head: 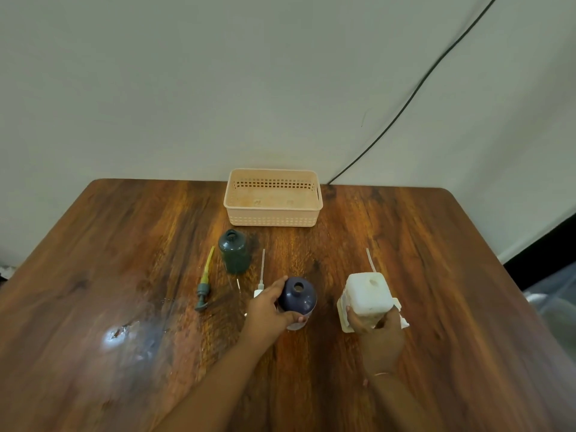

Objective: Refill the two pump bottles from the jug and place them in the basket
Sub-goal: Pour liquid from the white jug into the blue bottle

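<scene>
dark blue round plastic pump bottle (pixel 298 296) upright, lower centre, open-mouthed, wrapped by left hand (pixel 268 307); white square plastic jug (pixel 367 296) just right, gripped by right hand (pixel 378 333), needs tipping leftward.

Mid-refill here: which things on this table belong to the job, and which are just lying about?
Job: white jug, dark blue bottle, green bottle, two loose pumps, basket.
Lying about: black cable, thin white tube behind the jug.
</scene>
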